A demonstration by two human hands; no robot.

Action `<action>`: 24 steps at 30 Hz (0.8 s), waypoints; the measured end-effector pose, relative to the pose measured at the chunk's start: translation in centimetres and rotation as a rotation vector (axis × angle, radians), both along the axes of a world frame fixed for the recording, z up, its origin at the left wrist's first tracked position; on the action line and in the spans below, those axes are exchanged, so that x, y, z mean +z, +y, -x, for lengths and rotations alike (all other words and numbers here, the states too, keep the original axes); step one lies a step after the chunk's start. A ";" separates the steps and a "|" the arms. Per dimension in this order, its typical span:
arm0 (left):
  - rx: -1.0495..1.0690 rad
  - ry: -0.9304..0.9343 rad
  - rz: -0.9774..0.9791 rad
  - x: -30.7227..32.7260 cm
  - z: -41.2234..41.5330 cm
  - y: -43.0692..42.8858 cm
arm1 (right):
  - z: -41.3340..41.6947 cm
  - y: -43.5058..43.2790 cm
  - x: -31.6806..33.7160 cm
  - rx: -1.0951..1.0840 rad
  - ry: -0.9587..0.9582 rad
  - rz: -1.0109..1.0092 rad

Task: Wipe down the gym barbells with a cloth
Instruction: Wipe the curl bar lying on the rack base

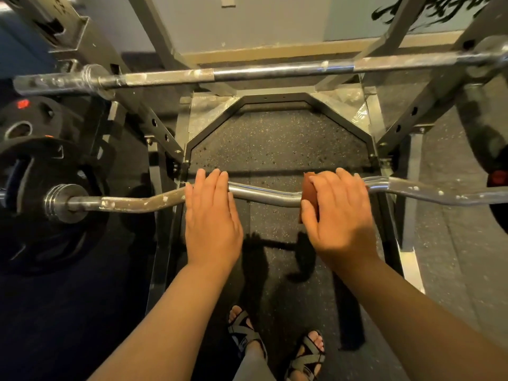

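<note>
Rust-brown cloth sat on the EZ curl bar at 3 o'clock, the right hand curling its fingers round both. The left hand rested on the bar, fingers straight and together. Wiping seemed underway; the next stroke likely needed to go toward the chalk-flecked 9 o'clock end.

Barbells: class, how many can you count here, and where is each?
2. The curved bar is nearest, under the left hand and the right hand with the cloth. The straight bar rests on the rack behind. Others may be hidden.
</note>
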State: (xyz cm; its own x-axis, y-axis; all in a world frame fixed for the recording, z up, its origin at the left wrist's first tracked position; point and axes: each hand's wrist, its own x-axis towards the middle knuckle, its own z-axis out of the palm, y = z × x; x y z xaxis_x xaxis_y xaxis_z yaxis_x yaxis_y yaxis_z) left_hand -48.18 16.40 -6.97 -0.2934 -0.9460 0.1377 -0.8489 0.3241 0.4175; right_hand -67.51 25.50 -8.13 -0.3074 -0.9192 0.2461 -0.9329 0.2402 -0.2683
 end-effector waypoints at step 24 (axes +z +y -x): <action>-0.126 -0.055 -0.013 -0.9 8.4 4.3 | 5.0 1.3 0.2 0.078 0.055 -0.132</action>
